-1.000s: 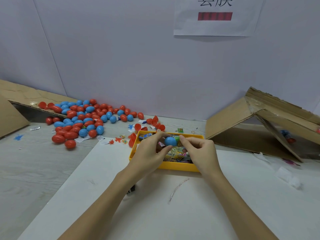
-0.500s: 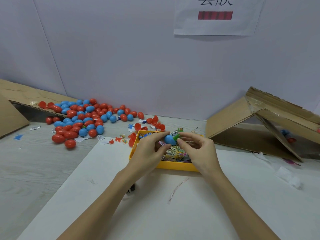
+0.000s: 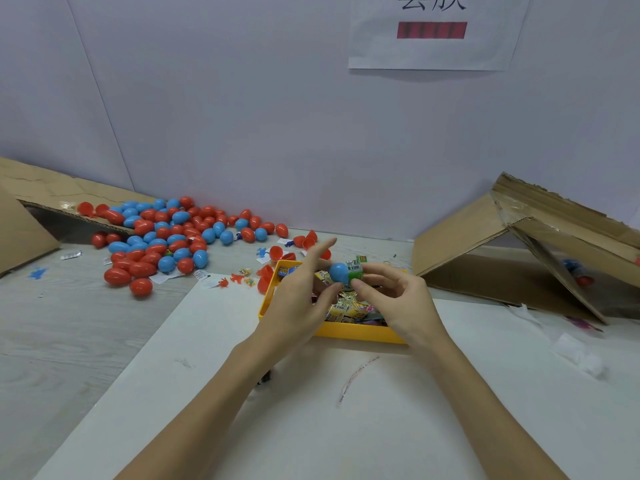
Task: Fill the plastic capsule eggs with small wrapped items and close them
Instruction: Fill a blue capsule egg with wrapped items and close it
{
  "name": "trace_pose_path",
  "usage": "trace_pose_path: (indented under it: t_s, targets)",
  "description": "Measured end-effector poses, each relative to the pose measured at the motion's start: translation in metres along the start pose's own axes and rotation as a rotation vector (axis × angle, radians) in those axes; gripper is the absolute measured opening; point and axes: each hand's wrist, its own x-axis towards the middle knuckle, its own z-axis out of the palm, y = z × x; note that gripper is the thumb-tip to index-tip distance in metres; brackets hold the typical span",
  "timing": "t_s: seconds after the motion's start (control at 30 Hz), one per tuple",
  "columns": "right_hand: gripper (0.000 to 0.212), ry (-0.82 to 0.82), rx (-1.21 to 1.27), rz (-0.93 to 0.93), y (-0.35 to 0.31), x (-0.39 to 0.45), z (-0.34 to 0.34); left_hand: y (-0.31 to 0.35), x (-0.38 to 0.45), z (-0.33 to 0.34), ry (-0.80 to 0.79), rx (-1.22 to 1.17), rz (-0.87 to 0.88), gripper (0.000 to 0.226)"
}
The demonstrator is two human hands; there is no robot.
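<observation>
Above the yellow tray of small wrapped items I hold a blue egg half. My left hand pinches it between the thumb below and a finger behind, and its index finger sticks straight out. My right hand pinches a green wrapped item with thumb and forefinger, its end set against the open mouth of the blue half. How far it sits inside is hidden.
A heap of closed red and blue eggs lies at the back left beside a cardboard flap. Loose red halves sit behind the tray. A tipped cardboard box stands at the right. A white sheet covers the table's front.
Both hands have lifted the blue half and the green item a little. My left index finger has straightened away from the egg.
</observation>
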Motion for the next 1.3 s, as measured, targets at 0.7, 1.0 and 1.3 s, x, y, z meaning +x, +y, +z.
trace_pose_path:
  t_s: [0.7,1.0,1.3]
  targets:
    - [0.037,-0.174,0.706,0.374,-0.034,-0.014,0.014,0.004,0.003,0.0,0.178,0.079,0.288,0.044]
    - [0.032,-0.151,1.061,0.663,-0.045,-0.026,0.037,0.013,-0.002,0.001,0.069,-0.206,0.109,0.032]
    - [0.037,-0.109,1.066,0.749,-0.045,-0.026,0.037,0.009,0.0,0.006,0.102,-0.197,0.079,0.019]
